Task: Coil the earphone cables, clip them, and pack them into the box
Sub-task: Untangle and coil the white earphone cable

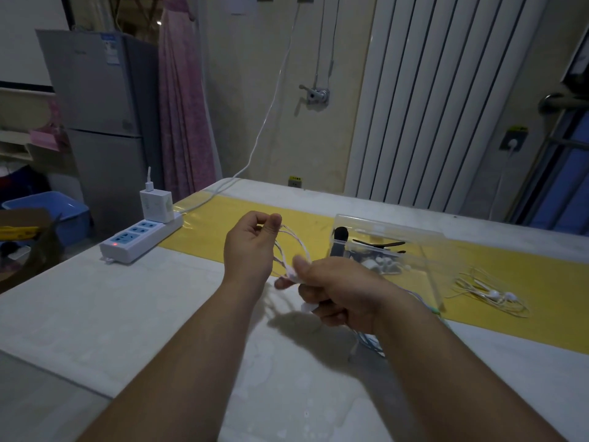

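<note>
Dim room, white table (127, 307) with yellow strip (510, 282); left hand (251, 247) pinches earphone cable (291, 247) loops, right hand (338, 291) grips their lower end; clear box (385, 247) just beyond; loose earphones (490, 295) right

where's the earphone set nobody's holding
At the right of the head view, the loose earphones lie uncoiled on the yellow strip, just to the right of the clear box.
</note>
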Action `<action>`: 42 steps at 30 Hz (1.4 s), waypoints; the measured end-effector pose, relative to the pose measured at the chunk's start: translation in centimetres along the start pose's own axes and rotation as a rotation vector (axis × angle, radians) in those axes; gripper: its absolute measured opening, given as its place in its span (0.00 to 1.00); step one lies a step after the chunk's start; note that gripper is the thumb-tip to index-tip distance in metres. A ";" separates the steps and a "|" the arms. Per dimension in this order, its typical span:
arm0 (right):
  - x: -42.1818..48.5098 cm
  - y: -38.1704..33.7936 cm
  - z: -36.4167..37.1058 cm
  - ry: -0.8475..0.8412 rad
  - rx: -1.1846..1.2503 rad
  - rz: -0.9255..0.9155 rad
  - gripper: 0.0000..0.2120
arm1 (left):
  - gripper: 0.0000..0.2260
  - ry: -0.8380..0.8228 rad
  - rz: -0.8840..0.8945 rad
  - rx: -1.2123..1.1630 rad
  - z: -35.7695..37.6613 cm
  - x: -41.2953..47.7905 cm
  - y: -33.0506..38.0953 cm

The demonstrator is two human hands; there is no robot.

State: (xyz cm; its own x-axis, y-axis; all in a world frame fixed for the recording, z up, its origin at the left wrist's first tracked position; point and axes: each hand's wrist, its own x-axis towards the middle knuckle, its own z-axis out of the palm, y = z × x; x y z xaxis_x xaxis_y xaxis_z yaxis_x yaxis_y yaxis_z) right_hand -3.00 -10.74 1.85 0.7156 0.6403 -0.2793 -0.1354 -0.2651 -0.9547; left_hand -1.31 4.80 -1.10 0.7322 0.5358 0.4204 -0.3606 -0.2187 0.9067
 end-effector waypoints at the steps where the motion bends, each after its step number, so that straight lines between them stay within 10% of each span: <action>1: 0.0 -0.1 0.1 0.007 -0.140 -0.009 0.16 | 0.12 -0.006 -0.018 0.001 0.0 0.0 -0.1; 13: -1.6 4.1 2.0 0.597 -1.220 -0.101 0.08 | 0.11 -0.413 -0.271 0.367 1.1 -0.2 -1.8; 24: -2.6 5.5 1.4 0.732 -1.128 -0.093 0.14 | 0.09 -0.452 0.073 0.844 3.3 -1.7 -2.7; 29: -2.9 4.7 0.6 0.969 -1.328 -0.431 0.10 | 0.08 -0.482 0.122 0.837 3.3 -1.9 -2.6; 37: -2.0 4.5 1.2 0.534 -1.287 -0.167 0.27 | 0.08 -0.451 0.076 0.788 3.1 -1.6 -2.7; 42: -1.8 4.8 1.2 0.636 -1.378 -0.307 0.14 | 0.11 -0.474 0.010 0.780 3.2 -1.2 -2.4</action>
State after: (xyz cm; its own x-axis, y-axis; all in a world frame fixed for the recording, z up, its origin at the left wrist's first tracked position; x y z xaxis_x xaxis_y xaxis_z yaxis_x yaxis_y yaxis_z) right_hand -5.74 -12.34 -2.31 0.8084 0.4855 0.3327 0.5250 -0.8504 -0.0347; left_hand 0.58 2.05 -3.69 0.9540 0.1777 0.2415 -0.0012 -0.8031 0.5958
